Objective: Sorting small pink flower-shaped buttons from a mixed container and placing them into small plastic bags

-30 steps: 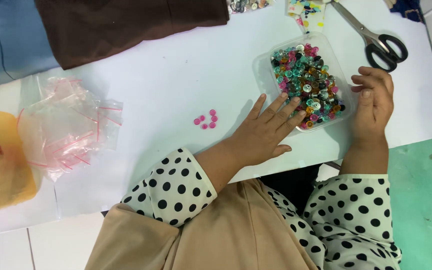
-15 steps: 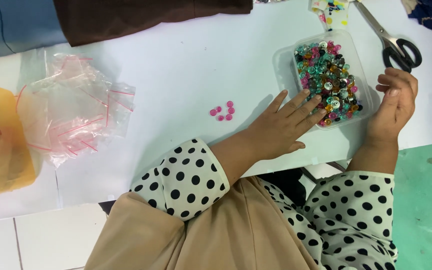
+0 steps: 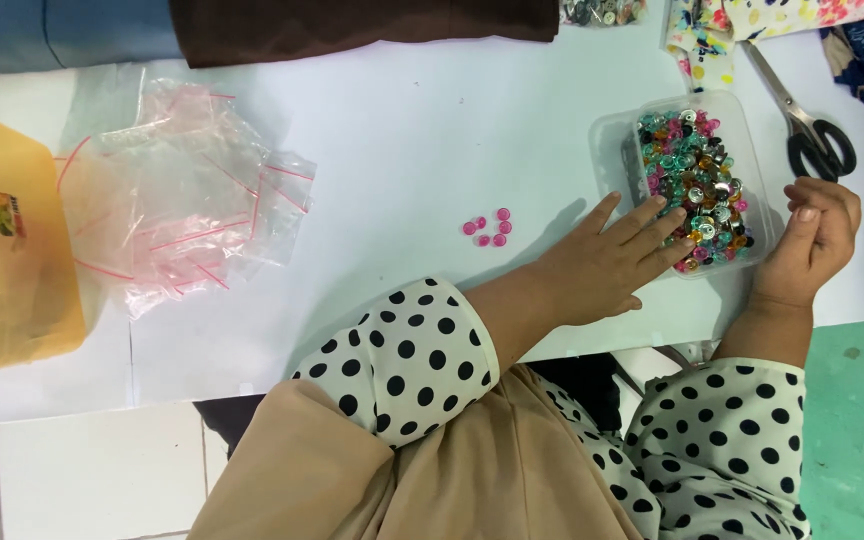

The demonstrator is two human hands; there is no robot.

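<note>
The left hand [image 3: 607, 265] lay flat and empty, fingertips in the tray [image 3: 612, 140] of mixed beads [image 3: 697, 190], as a moment before; the right hand [image 3: 812, 240] stayed curled beside the tray, whether pinching a bead I cannot tell; five pink beads [image 3: 487, 230] remained apart on the table [image 3: 432, 130]; sorting looked barely begun.

My left hand [image 3: 607, 265] lies flat on the white table [image 3: 422, 140], fingertips reaching into the clear plastic tray [image 3: 612, 135] of mixed coloured buttons [image 3: 697, 190] at the right of the frame. My right hand [image 3: 807, 245] curls against the tray's far side, just below the scissors [image 3: 807, 120]. A few pink buttons [image 3: 487, 230] sit near centre. Clear zip bags [image 3: 187, 210] lie left, beside a yellow box [image 3: 12, 250].
</note>
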